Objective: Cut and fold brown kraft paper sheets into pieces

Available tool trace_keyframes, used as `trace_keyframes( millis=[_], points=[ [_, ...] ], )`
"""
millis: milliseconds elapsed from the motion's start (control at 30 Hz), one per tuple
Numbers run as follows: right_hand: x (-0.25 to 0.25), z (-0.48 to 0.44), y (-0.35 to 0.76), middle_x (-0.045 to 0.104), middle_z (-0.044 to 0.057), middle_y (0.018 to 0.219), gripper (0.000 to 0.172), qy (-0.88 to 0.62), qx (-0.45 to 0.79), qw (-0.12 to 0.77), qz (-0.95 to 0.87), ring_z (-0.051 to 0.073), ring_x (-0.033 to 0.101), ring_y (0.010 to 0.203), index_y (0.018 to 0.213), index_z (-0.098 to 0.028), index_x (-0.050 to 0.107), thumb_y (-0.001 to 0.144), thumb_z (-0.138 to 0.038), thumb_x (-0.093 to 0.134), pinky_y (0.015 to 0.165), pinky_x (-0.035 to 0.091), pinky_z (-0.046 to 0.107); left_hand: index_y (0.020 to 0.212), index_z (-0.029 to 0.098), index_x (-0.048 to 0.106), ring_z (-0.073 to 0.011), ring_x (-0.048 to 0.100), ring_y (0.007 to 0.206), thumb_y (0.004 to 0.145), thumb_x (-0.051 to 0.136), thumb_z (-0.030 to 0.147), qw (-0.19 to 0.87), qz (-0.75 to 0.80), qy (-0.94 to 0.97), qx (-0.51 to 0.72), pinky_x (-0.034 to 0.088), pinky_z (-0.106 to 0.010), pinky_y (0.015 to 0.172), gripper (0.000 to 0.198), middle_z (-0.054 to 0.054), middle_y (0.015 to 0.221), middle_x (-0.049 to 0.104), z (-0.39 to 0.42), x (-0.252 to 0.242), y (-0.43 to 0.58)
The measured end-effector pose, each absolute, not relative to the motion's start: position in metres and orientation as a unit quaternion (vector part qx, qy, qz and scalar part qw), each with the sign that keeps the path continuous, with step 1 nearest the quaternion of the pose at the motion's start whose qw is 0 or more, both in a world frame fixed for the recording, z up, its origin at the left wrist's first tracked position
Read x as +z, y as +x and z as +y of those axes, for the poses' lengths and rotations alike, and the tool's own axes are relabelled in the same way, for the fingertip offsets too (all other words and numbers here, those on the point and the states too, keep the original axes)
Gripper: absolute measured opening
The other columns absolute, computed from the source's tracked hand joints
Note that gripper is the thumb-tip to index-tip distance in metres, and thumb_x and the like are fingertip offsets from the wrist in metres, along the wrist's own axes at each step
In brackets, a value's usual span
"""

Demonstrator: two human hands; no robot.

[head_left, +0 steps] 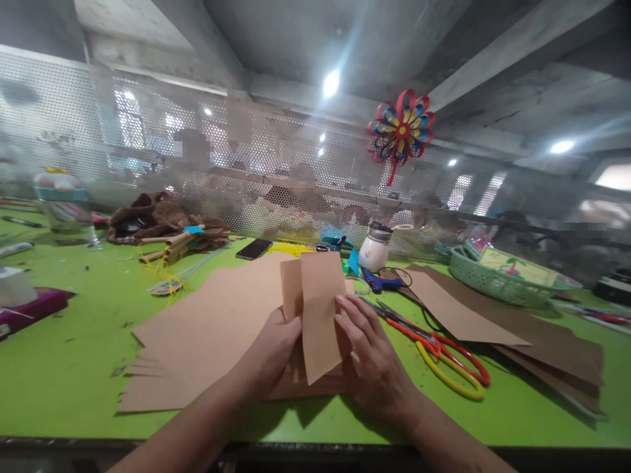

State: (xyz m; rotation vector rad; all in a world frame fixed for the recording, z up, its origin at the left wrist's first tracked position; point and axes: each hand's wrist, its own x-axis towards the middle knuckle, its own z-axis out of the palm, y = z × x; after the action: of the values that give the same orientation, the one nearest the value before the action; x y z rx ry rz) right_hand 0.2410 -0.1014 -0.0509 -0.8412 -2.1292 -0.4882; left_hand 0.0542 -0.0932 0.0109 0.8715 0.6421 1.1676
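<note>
A folded piece of brown kraft paper (323, 309) stands upright between my two hands, its panels angled apart. My left hand (279, 345) pinches its left panel between thumb and fingers. Along the right edge, my right hand (369, 348) grips the paper with bent fingers. Beneath both hands lies a stack of large brown paper sheets (211, 328), fanned out at the left corner. To the right of my right hand rest scissors with red handles (463, 358) and a pair with yellow handles (451, 374), blades overlapping.
A blue glue gun (379, 281) lies near a white jar (375, 246). More brown sheets (542, 335) lie at the right, under a green basket (503, 279). A phone (254, 248), rolled paper sticks (177, 246) and a purple box (37, 309) are on the green table (73, 374).
</note>
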Motion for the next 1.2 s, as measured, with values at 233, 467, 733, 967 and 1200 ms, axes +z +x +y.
trace_keyframes(
  millis=[233, 467, 733, 967, 1200],
  points=[
    [-0.054, -0.104, 0.239, 0.039, 0.014, 0.149, 0.068, -0.345, -0.234, 0.368, -0.831, 0.038, 0.021, 0.142, 0.142, -0.020, 0.040, 0.077, 0.001, 0.045, 0.105, 0.035, 0.065, 0.115, 0.013, 0.065, -0.0302, 0.067, 0.099, 0.085, 0.056, 0.057, 0.733, 0.229, 0.420, 0.483, 0.054, -0.039, 0.085, 0.054, -0.016, 0.102, 0.072, -0.090, 0.002, 0.057],
    [-0.053, -0.108, 0.235, 0.041, 0.015, 0.148, 0.057, -0.324, -0.262, 0.366, -0.832, 0.038, 0.025, 0.139, 0.139, -0.019, 0.047, 0.084, -0.005, 0.050, 0.102, 0.040, 0.063, 0.117, 0.010, 0.063, -0.0287, 0.070, 0.086, 0.072, 0.077, 0.040, 0.681, 0.281, 0.459, 0.497, 0.056, -0.036, 0.075, 0.056, -0.016, 0.100, 0.073, -0.083, -0.011, 0.057],
    [-0.049, -0.116, 0.238, 0.035, 0.016, 0.148, 0.064, -0.279, -0.167, 0.440, -0.837, 0.036, 0.032, 0.135, 0.137, -0.014, 0.045, 0.075, 0.000, 0.046, 0.103, 0.038, 0.059, 0.103, 0.009, 0.069, -0.0291, 0.070, 0.086, 0.066, 0.080, 0.042, 0.625, 0.319, 0.489, 0.519, 0.057, -0.036, 0.074, 0.051, -0.017, 0.097, 0.074, -0.086, -0.009, 0.055],
    [-0.036, -0.113, 0.256, 0.045, 0.012, 0.144, 0.054, -0.332, 0.141, 0.576, -0.734, 0.031, 0.043, 0.132, 0.142, -0.025, 0.041, 0.089, -0.022, 0.052, 0.104, 0.041, 0.049, 0.098, 0.012, 0.072, -0.0300, 0.067, 0.092, 0.069, 0.076, 0.048, 0.577, 0.337, 0.559, 0.490, 0.057, -0.036, 0.078, 0.047, -0.012, 0.095, 0.075, -0.093, -0.010, 0.049],
    [0.012, -0.106, 0.262, 0.061, 0.012, 0.129, 0.079, -0.267, 0.441, 0.499, -0.696, 0.033, 0.054, 0.122, 0.131, -0.022, 0.057, 0.065, -0.057, 0.079, 0.102, 0.042, 0.046, 0.105, 0.016, 0.070, -0.0250, 0.066, 0.082, 0.082, 0.061, 0.048, 0.528, 0.213, 0.730, 0.377, 0.056, -0.032, 0.070, 0.040, -0.009, 0.094, 0.073, -0.093, -0.014, 0.047]
  ],
)
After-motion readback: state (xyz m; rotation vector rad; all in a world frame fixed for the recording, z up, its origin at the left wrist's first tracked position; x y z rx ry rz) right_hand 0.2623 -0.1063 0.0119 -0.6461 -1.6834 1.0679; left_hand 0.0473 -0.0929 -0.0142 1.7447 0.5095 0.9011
